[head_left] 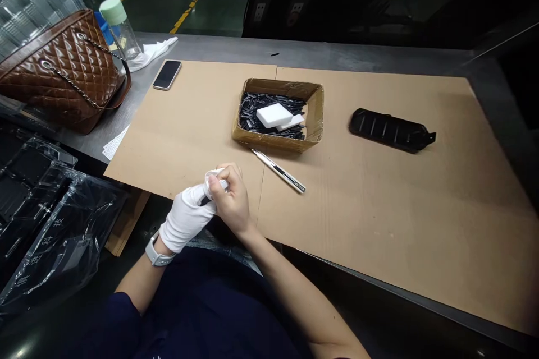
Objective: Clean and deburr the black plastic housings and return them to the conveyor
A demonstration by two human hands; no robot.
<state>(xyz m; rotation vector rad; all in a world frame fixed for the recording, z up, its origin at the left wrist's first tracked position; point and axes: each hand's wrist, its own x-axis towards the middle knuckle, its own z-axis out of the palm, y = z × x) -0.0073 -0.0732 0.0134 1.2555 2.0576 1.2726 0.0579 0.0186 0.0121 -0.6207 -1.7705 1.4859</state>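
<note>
Close in front of my body, both hands meet near the cardboard's front edge. My left hand (188, 217) wears a white glove, and its fingers curl toward my bare right hand (231, 202). Between them is bunched white fabric (209, 179) that looks like a glove opening. My right thumb and fingers pinch this fabric; the left fingertips are partly hidden behind it. A silver utility knife (278, 171) lies just right of my hands. Beyond it stands a taped cardboard box (314, 143) of small black pieces (251, 109), with white foam blocks (273, 115) on top.
A black ribbed plastic part (387, 130) lies on the cardboard sheet (400, 224) at right. A phone (167, 75) is at the sheet's far left corner. Beside it are a brown quilted bag (71, 76) and a green-capped bottle (120, 22). Plastic-wrapped black parts (54, 247) sit lower left.
</note>
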